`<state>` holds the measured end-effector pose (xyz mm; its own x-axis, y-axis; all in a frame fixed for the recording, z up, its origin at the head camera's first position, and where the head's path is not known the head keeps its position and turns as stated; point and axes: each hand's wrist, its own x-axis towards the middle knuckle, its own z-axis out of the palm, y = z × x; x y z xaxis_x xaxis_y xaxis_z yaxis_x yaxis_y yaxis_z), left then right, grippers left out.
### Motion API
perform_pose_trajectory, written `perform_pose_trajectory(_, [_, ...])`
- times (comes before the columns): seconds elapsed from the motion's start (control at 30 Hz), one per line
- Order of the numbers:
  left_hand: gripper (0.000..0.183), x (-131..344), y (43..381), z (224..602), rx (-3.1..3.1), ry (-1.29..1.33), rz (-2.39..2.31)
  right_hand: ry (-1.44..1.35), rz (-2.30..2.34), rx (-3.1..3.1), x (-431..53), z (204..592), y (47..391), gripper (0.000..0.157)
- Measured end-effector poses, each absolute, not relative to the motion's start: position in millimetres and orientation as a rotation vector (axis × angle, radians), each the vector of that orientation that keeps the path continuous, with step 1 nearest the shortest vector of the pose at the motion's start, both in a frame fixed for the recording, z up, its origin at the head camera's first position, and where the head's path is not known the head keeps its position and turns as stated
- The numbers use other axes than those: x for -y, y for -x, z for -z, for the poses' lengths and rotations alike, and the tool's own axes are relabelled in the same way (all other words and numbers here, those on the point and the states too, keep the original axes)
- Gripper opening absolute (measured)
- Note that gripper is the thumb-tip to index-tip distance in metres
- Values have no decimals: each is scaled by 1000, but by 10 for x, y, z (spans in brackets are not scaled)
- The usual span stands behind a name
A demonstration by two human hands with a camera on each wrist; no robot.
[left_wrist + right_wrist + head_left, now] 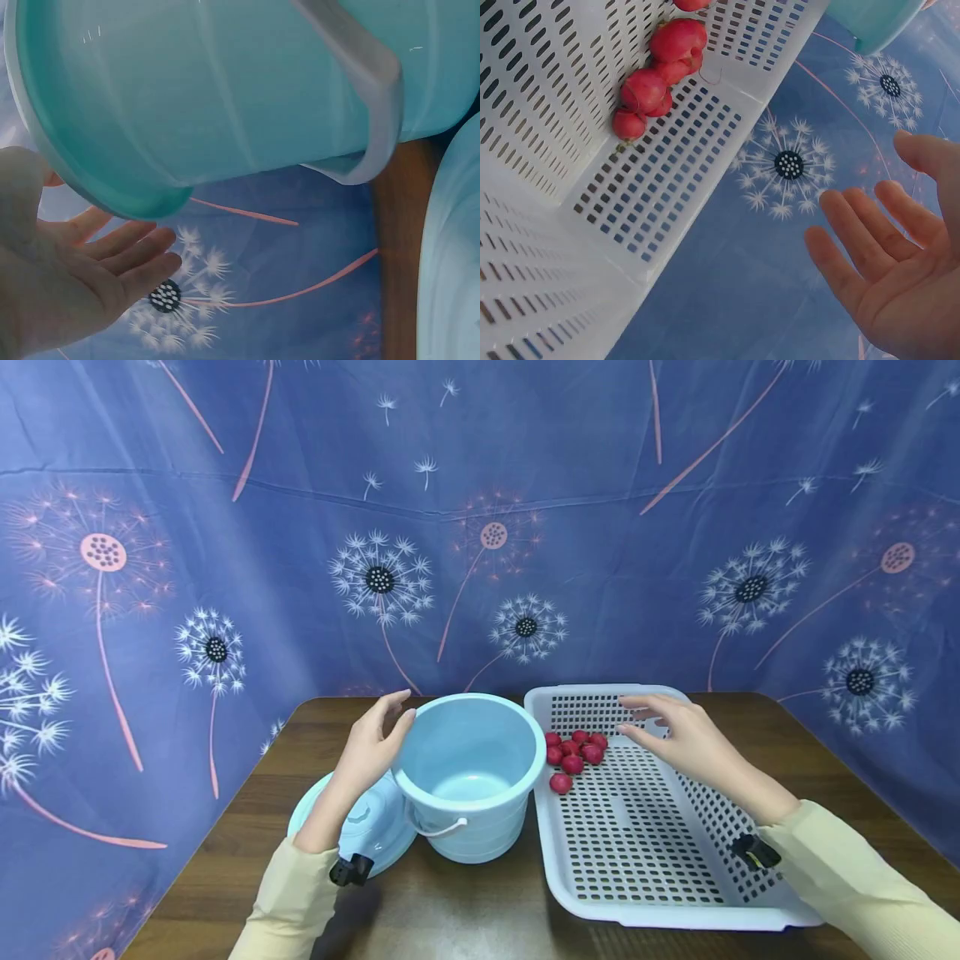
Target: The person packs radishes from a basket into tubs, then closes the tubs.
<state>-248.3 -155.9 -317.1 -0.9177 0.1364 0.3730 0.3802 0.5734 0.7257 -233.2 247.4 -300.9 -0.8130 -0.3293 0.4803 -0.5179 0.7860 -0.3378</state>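
Note:
A light blue bucket stands upright on the table, its inside bare in the head view. My left hand is at the bucket's left rim, its fingers loosely bent and gripping nothing. In the left wrist view the fingers of that hand overlap the rim. Over the far right part of a white perforated basket, my right hand hovers with fingers extended and nothing in them. Several red radishes lie in the basket's far left corner; thin roots show on them in the right wrist view.
A light blue lid lies on the table left of the bucket, partly behind the left forearm. The bucket's white handle hangs down at its front. Behind the brown wooden table hangs a blue dandelion-print cloth.

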Motion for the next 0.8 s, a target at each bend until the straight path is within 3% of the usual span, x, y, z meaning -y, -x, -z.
perform_pose_trajectory(0.8, [37, 1612, 2568, 3356, 2561, 268, 1531, -638, -710, 2623, -2160, 3132, 2549, 37])
